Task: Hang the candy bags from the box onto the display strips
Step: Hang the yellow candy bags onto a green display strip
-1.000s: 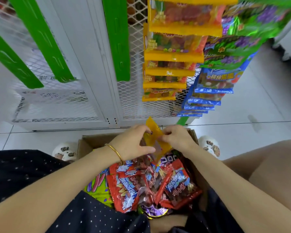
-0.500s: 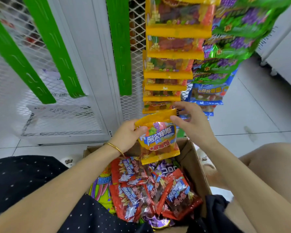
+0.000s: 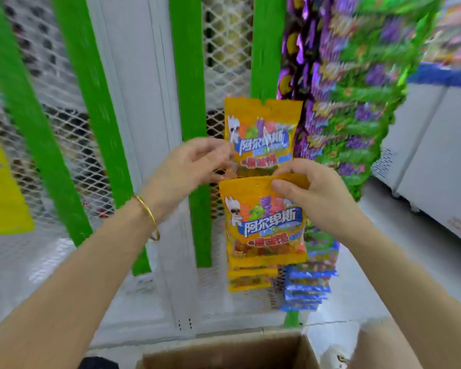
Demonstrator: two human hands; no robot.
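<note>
Two yellow candy bags sit on the green display strip (image 3: 261,62) in the head view, one above the other. The upper bag (image 3: 262,134) hangs at the strip's visible lower end; the lower bag (image 3: 266,225) is just beneath it. The right hand (image 3: 320,193) has its grip closed on the lower bag's top edge, thumb in front, fingers curled behind. The left hand (image 3: 189,166), left of the strip, pinches at the upper bag's left edge with curled fingers; blur hides the exact contact. Right of the strip hang purple-green bags (image 3: 357,102). Far below the strip, the cardboard box (image 3: 224,352) stands on the floor.
</note>
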